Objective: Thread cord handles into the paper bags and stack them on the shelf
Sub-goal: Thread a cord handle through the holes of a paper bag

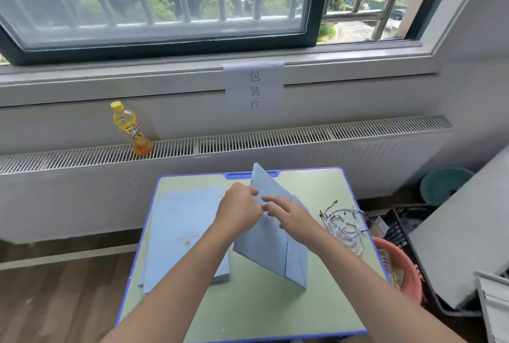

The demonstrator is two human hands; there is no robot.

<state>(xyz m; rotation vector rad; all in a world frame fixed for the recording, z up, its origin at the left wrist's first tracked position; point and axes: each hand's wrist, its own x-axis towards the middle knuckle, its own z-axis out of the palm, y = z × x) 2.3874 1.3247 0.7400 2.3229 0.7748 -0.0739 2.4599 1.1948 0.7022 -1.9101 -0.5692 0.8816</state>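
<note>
A light blue paper bag (278, 257) stands tilted on the small green table (275, 312), its top edge raised toward the window. My left hand (239, 212) has its fingers curled at the bag's upper edge and pinches it there. My right hand (289, 216) lies against the bag's face just to the right, fingers stretched toward the left hand. Whether a cord runs between the fingers is too small to tell. A flat pile of blue bags (181, 235) lies on the table's left side. A bundle of twisted white cord handles (344, 224) lies at the table's right edge.
A yellow drink bottle (131, 129) stands on the radiator grille under the window. A pink basin (399, 271) and a black wire rack (407, 227) sit on the floor right of the table. A grey board (462, 238) leans at the far right, near a teal bucket (443, 184).
</note>
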